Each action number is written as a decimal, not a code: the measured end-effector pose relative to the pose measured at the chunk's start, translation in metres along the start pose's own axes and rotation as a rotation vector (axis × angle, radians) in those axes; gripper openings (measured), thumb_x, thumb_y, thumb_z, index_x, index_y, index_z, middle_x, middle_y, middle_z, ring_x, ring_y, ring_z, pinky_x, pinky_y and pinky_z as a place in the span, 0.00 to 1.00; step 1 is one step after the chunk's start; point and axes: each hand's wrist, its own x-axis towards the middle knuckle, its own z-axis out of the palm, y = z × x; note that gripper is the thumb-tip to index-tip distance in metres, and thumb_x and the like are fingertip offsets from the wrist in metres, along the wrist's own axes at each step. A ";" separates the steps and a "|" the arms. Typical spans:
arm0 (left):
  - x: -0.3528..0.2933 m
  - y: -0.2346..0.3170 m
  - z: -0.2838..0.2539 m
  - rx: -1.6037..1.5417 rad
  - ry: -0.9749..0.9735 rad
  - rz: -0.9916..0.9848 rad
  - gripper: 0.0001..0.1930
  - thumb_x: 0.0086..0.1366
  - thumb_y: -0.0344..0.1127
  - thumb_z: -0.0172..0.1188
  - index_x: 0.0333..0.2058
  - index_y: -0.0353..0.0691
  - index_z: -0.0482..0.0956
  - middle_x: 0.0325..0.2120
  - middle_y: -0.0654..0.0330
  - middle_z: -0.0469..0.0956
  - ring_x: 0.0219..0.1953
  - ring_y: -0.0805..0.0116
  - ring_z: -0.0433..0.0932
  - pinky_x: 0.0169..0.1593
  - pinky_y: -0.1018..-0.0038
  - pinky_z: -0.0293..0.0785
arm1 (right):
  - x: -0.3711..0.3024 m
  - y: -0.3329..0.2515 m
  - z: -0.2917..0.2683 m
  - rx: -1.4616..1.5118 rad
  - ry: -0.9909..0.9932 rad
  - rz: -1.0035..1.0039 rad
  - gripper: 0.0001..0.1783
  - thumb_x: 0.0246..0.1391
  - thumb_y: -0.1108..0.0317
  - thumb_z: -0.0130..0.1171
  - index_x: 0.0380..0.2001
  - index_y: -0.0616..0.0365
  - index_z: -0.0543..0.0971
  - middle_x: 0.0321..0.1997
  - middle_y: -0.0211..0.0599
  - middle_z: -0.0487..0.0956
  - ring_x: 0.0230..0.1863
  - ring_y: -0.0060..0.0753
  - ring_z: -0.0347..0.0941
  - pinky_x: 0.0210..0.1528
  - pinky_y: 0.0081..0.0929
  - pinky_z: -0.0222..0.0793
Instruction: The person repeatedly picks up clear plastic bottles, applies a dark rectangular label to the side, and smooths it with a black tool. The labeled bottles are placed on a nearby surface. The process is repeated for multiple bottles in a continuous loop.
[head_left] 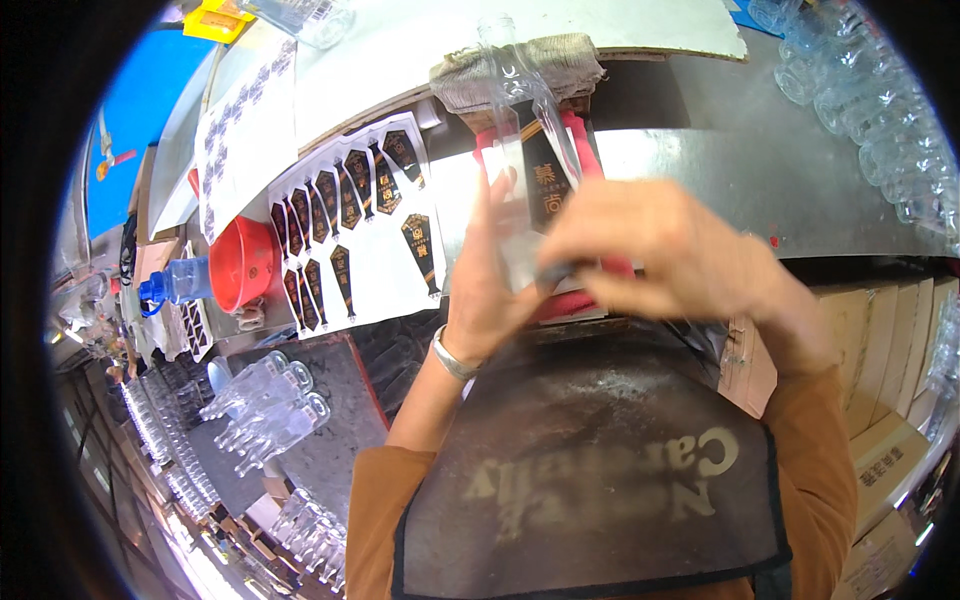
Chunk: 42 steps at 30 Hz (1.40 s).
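Note:
A clear glass bottle (508, 165) lies in front of me, its neck pointing away over a rag-wrapped rest (465, 85). Pink-red cloth (585, 150) shows under its body. A black label with gold marks (545, 180) lies along the bottle's right side; its lower part is hidden. My left hand (485, 285) is at the bottle's left side, fingers stretched out and thumb toward its near end. Over that near end is my right hand (650, 245), smeared by motion, its fingers bent. Whether it grips anything does not show.
Left of the bottle lies a white sheet of black labels (385, 270). Beyond it stand a red bowl (240, 265) and a blue-capped plastic bottle (180, 280). Glass bottles (270, 405) stand at lower left, more (850, 110) at far right. Cardboard boxes (870, 340) sit at right.

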 end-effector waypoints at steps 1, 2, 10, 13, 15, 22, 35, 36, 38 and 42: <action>0.001 0.002 -0.003 -0.011 -0.015 0.000 0.60 0.46 0.25 0.75 0.72 0.32 0.42 0.64 0.44 0.66 0.56 0.55 0.76 0.58 0.65 0.74 | 0.008 0.013 -0.003 -0.114 0.126 -0.007 0.15 0.45 0.78 0.64 0.40 0.60 0.81 0.35 0.39 0.81 0.37 0.39 0.79 0.40 0.32 0.76; 0.003 0.002 -0.004 -0.023 -0.025 0.001 0.58 0.47 0.24 0.74 0.72 0.32 0.44 0.64 0.44 0.67 0.57 0.53 0.75 0.59 0.64 0.73 | 0.019 0.031 -0.007 -0.230 0.250 -0.016 0.14 0.49 0.77 0.63 0.41 0.61 0.81 0.34 0.40 0.81 0.37 0.37 0.79 0.40 0.30 0.76; 0.001 -0.012 -0.008 -0.158 -0.084 -0.067 0.58 0.49 0.26 0.71 0.73 0.34 0.41 0.66 0.42 0.64 0.63 0.53 0.71 0.64 0.64 0.68 | -0.026 0.021 0.006 -0.037 0.142 -0.054 0.18 0.36 0.81 0.64 0.35 0.55 0.81 0.42 0.37 0.82 0.46 0.43 0.78 0.47 0.37 0.74; -0.002 -0.015 -0.008 -0.122 -0.059 -0.050 0.58 0.49 0.26 0.71 0.73 0.34 0.41 0.66 0.42 0.64 0.62 0.52 0.72 0.64 0.64 0.68 | -0.036 0.007 0.002 0.029 0.103 0.021 0.18 0.38 0.83 0.62 0.36 0.57 0.82 0.36 0.38 0.83 0.38 0.41 0.80 0.41 0.34 0.77; 0.000 -0.012 -0.007 -0.157 -0.065 -0.057 0.58 0.49 0.26 0.72 0.73 0.34 0.41 0.66 0.43 0.64 0.61 0.52 0.72 0.64 0.64 0.68 | -0.019 0.016 -0.010 -0.113 0.276 0.027 0.18 0.39 0.83 0.61 0.38 0.58 0.83 0.40 0.41 0.83 0.41 0.41 0.80 0.44 0.34 0.77; 0.003 -0.002 -0.006 -0.090 -0.010 -0.020 0.58 0.48 0.26 0.72 0.73 0.35 0.43 0.65 0.47 0.67 0.56 0.57 0.77 0.58 0.65 0.74 | -0.032 -0.006 0.011 -0.124 -0.006 -0.096 0.18 0.37 0.79 0.65 0.37 0.57 0.81 0.39 0.40 0.80 0.39 0.43 0.78 0.39 0.35 0.76; 0.004 0.007 -0.003 -0.022 -0.005 -0.004 0.64 0.44 0.27 0.76 0.73 0.35 0.39 0.67 0.43 0.64 0.54 0.58 0.76 0.56 0.66 0.74 | 0.045 0.047 -0.030 -0.541 0.307 0.071 0.12 0.53 0.71 0.63 0.41 0.61 0.81 0.36 0.43 0.82 0.34 0.43 0.80 0.37 0.30 0.76; 0.005 0.006 -0.004 -0.016 -0.008 0.010 0.64 0.44 0.26 0.76 0.73 0.34 0.39 0.66 0.43 0.64 0.55 0.58 0.76 0.55 0.66 0.74 | 0.052 0.052 -0.042 -0.610 0.387 0.168 0.12 0.55 0.70 0.62 0.43 0.61 0.81 0.37 0.44 0.83 0.35 0.43 0.81 0.38 0.29 0.76; 0.002 0.004 -0.005 0.003 -0.002 0.017 0.63 0.45 0.26 0.75 0.73 0.34 0.39 0.66 0.43 0.65 0.55 0.58 0.76 0.55 0.67 0.75 | 0.057 0.016 -0.040 -0.337 0.280 0.269 0.13 0.56 0.68 0.63 0.43 0.61 0.81 0.37 0.43 0.83 0.35 0.42 0.82 0.41 0.31 0.76; 0.003 0.007 -0.004 -0.033 -0.015 -0.012 0.62 0.46 0.27 0.75 0.73 0.34 0.39 0.66 0.42 0.65 0.57 0.58 0.75 0.56 0.66 0.74 | 0.056 0.049 -0.040 -0.452 0.321 0.192 0.14 0.57 0.66 0.62 0.46 0.59 0.81 0.35 0.45 0.84 0.35 0.39 0.82 0.42 0.31 0.77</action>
